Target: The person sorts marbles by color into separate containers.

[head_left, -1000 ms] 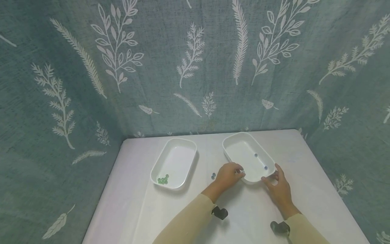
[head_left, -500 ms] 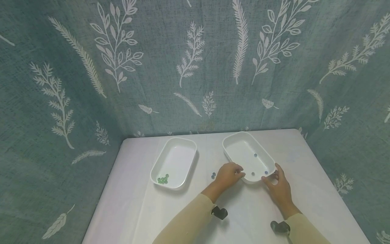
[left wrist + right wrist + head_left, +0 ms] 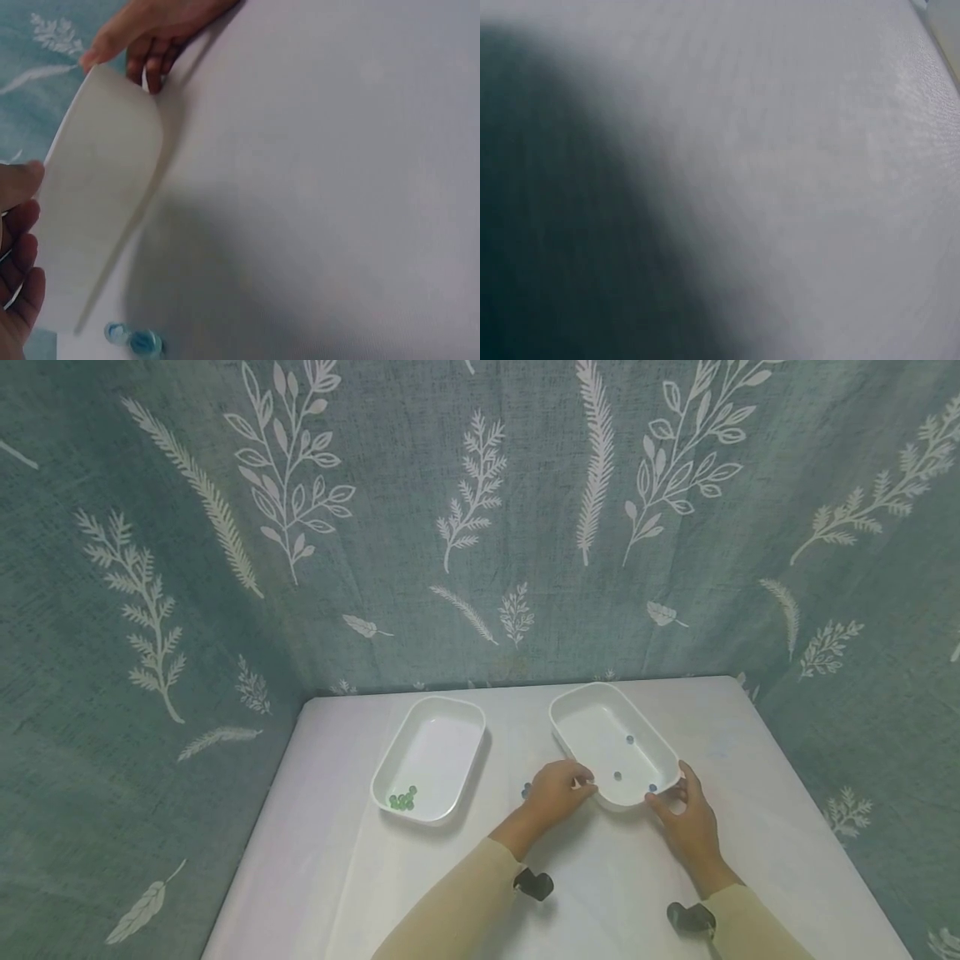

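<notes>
My right hand (image 3: 682, 827) grips the near right corner of a white tray (image 3: 596, 731), thumb on the rim and fingers underneath. Three small round glass marbles lie apart inside it: one farther back (image 3: 630, 739), a greyish one (image 3: 617, 776), and a blue marble (image 3: 653, 788) by the right thumb. My left hand (image 3: 557, 793) is at the tray's near left rim, fingers loosely bent, with nothing showing between them. In the left wrist view, the left thumb (image 3: 26, 178) is right at the rim. Blue marbles (image 3: 144, 343) sit on the table just left of this hand.
A second white tray (image 3: 442, 752) stands to the left, with several green marbles (image 3: 402, 800) gathered at its near end. Both trays are on a white-covered table (image 3: 420, 893). A patterned green-blue cloth (image 3: 405, 527) hangs behind and at both sides.
A marble left the left fingers and rolled into the right tray. The blue marble there shifted toward the near rim. My left hand has drawn back slightly left; the right hand keeps its hold.
</notes>
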{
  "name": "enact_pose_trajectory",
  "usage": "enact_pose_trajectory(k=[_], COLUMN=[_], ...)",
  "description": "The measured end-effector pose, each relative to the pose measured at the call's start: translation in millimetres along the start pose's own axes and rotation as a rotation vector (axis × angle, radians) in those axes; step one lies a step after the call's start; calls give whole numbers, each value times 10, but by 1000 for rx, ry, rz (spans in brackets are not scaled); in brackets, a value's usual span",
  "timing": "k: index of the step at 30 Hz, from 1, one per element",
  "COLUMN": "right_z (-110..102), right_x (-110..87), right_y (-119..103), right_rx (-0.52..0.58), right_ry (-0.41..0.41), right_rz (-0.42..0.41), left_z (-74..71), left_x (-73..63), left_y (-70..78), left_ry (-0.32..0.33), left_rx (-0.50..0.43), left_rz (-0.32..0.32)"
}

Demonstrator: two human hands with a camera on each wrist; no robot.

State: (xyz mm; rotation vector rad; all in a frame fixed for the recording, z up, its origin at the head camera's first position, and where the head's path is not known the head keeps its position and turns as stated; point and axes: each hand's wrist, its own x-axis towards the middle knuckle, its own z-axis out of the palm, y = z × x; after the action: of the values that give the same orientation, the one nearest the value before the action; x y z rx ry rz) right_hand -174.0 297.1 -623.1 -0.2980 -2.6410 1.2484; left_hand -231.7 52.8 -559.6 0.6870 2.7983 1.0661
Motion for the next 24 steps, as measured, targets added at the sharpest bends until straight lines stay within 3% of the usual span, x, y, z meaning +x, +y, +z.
enact_pose_trajectory(k=[15, 24], right_z=[8, 21], right_x=[8, 20], right_y=[33, 42], right_rx=[8, 11], right_ry=[9, 7], right_rz=[-9, -6], left_z=[-155, -193], left_x=[-189, -295], left_y=[-275, -508], left_ry=[17, 25], left_rx=[125, 113], left_rz=[-10, -48])
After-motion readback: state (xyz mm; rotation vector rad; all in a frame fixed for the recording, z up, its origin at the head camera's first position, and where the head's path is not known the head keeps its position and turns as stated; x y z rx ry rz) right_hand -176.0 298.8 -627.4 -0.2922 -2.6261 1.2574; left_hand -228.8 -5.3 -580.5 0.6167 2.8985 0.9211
